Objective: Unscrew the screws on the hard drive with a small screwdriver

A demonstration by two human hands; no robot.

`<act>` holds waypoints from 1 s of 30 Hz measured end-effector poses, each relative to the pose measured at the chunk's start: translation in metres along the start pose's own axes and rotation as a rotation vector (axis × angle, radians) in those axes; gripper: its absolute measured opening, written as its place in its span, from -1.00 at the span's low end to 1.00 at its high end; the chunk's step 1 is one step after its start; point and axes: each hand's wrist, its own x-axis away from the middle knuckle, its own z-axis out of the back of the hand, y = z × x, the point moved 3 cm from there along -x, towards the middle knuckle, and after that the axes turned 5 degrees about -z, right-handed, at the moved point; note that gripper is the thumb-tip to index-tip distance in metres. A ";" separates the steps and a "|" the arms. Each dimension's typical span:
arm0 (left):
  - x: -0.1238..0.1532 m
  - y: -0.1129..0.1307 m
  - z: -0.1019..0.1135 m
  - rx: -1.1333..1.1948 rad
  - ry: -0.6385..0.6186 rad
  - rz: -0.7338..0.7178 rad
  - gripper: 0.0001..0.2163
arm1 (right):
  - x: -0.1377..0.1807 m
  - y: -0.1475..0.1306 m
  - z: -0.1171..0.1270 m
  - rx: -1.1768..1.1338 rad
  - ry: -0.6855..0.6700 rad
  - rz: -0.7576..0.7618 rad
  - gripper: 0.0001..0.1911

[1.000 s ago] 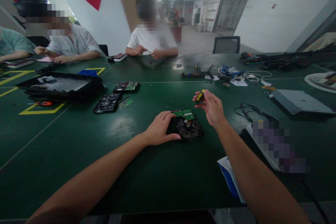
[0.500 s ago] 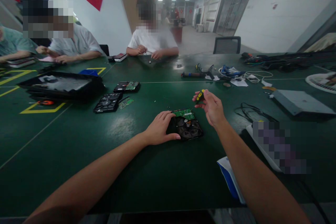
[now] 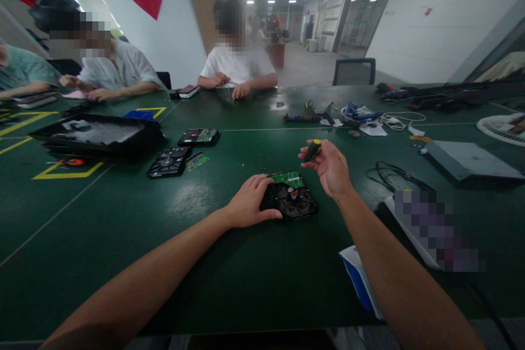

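A hard drive [image 3: 296, 203] lies on the green table in front of me, its green circuit board [image 3: 288, 178] facing up along the far side. My left hand [image 3: 251, 203] grips the drive's left edge, thumb on the near side and fingers on the far side. Above the drive's far right corner, my right hand [image 3: 330, 167] is closed on a screwdriver [image 3: 314, 150] with a dark green and yellow handle. Its thin shaft points down at the board's corner; whether the tip sits on a screw I cannot tell. Tiny screws [image 3: 263, 168] lie just beyond the drive.
Two more hard drives [image 3: 168, 162] and a loose circuit board [image 3: 197, 161] are to the left, near a black tray [image 3: 98, 136]. Cables [image 3: 363, 114] lie at the far right, with a grey metal box [image 3: 471, 161] nearer. A blue-white packet [image 3: 361, 279] is by my right forearm. Co-workers sit opposite.
The screwdriver handle has turned in my right hand's fingers, showing a different side. My left hand and the drive stay in place. The co-worker opposite has shifted their hands slightly.
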 end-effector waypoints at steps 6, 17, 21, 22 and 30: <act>0.000 -0.001 -0.001 0.016 0.015 -0.005 -0.13 | -0.002 0.002 0.003 0.089 0.041 0.001 -0.61; 0.000 -0.001 -0.002 -0.006 0.003 -0.011 -0.12 | 0.001 0.000 -0.002 -0.034 -0.002 -0.024 -0.62; 0.000 -0.001 -0.001 -0.017 0.003 -0.021 -0.12 | 0.001 0.000 0.000 0.047 0.016 -0.005 -0.67; 0.000 -0.001 -0.001 -0.017 0.004 -0.022 -0.12 | 0.001 -0.001 0.000 0.074 0.019 0.000 -0.67; -0.001 0.001 0.000 0.015 0.018 -0.015 -0.14 | 0.003 -0.001 -0.005 0.066 -0.017 0.031 -0.71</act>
